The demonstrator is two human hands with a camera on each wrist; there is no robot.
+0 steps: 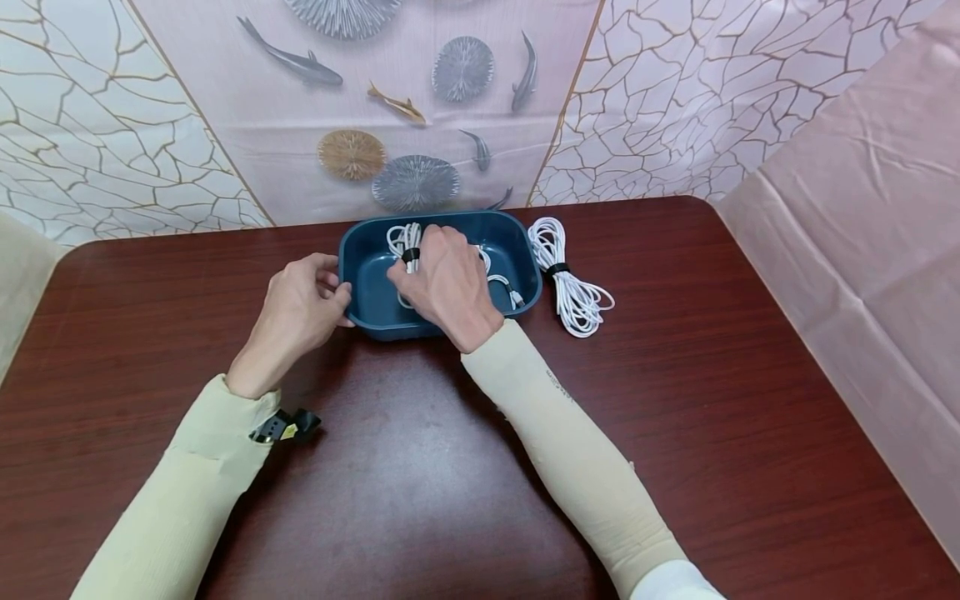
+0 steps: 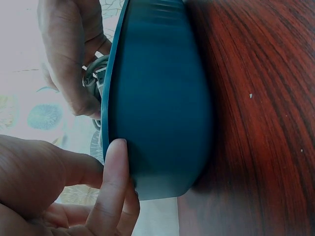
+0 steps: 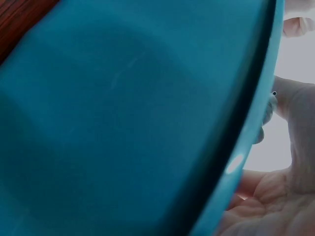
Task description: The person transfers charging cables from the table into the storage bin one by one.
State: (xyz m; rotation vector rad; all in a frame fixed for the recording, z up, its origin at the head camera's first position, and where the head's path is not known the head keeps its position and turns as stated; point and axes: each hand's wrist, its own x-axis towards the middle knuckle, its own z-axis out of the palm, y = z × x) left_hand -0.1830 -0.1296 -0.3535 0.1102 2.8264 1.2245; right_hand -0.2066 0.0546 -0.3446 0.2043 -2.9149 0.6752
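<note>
A dark blue plastic basin [image 1: 397, 331] with rounded corners stands at the back of the table. My left hand [image 1: 295, 302] pinches its rim at the left end, a finger lying against the outer wall in the left wrist view. My right hand [image 1: 456, 287] reaches inside over the front side and grips a bundle of white cable [image 1: 406, 240] bound with a black tie. Its fingertips are hidden behind the hand and, in the right wrist view, the basin wall. Another white cable [image 1: 506, 287] with a plug end lies in the basin's right part.
To the right of the basin lies a larger coiled white cable [image 1: 577, 296] with a black tie around its middle. The dark red wooden table [image 1: 420, 483] ends at a patterned cloth backdrop [image 1: 420, 92] behind. A black device [image 1: 285, 425] is strapped at the left wrist.
</note>
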